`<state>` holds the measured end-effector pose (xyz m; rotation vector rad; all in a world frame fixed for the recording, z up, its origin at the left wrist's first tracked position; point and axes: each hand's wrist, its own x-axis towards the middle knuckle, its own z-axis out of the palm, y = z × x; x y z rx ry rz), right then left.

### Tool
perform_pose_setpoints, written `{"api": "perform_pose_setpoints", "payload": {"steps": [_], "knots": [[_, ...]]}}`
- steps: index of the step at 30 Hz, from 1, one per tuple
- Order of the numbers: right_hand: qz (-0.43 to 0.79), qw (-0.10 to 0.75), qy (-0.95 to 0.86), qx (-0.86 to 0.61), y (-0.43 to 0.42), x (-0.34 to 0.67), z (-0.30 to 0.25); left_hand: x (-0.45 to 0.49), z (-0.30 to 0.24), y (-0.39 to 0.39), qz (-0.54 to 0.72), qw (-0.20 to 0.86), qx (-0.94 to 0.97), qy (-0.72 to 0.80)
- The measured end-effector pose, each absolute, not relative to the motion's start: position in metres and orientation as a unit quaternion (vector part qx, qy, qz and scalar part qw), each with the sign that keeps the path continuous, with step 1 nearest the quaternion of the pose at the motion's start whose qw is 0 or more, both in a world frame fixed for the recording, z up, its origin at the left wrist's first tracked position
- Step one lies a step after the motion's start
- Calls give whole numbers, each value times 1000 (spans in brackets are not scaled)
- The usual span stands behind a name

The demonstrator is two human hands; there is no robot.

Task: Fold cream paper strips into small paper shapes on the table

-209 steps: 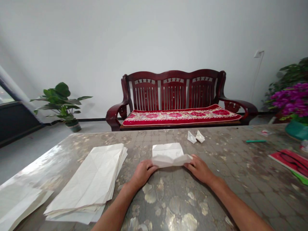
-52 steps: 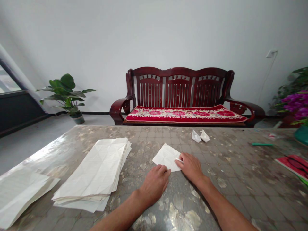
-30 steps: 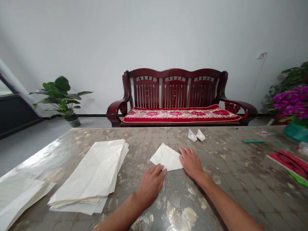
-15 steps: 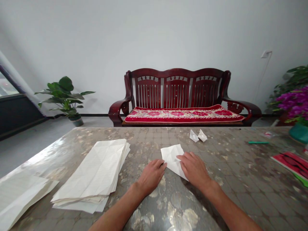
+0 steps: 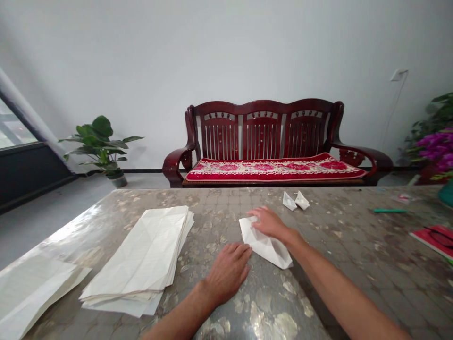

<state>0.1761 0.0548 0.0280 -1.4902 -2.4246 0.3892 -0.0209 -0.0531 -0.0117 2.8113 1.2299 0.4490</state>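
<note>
A folded white paper (image 5: 266, 245) lies on the glossy patterned table (image 5: 318, 264) in front of me. My right hand (image 5: 269, 222) lies flat on the paper's far end, fingers stretched out and pointing left. My left hand (image 5: 228, 271) rests palm down on the table, fingers extended, its fingertips at the paper's near left edge. Two small folded white paper pieces (image 5: 296, 200) sit farther back on the table, beyond my right hand.
A thick stack of creased white sheets (image 5: 145, 257) lies left of my hands; more sheets (image 5: 31, 293) hang at the table's left edge. A green pen (image 5: 389, 210) and a red booklet (image 5: 433, 238) lie at the right. A wooden bench (image 5: 269, 146) stands behind the table.
The paper has turned so its long side runs from far left to near right. My right hand slid forward along it to the far end. My left hand stayed by the near left edge.
</note>
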Motion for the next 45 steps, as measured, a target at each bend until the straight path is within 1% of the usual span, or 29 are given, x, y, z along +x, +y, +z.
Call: {"api": "perform_pose_setpoints", "payload": {"steps": [5,9,18,25,27,30,34,45], "knots": [[209,56,-849,-482,94,161,26,-23,-15,-53,148,22,907,395],[230,39,-852,-468,103,161,26,-23,-16,-52,147,18,907,395],[255,94,-845,-460,84,188,28,-21,-15,-52,142,21,902,407],[112,226,-894,-371,54,204,13,-18,-10,-50,129,23,901,414],[83,250,-896,-357,50,210,7,-17,-9,-49,125,27,901,414],[50,260,-902,-340,49,217,0,-18,-9,-49,126,30,900,416],[36,275,-901,-332,50,221,-7,-19,-10,-48,139,26,902,408],[66,298,-900,-312,48,226,-21,-22,-15,-44,141,26,915,376]]}}
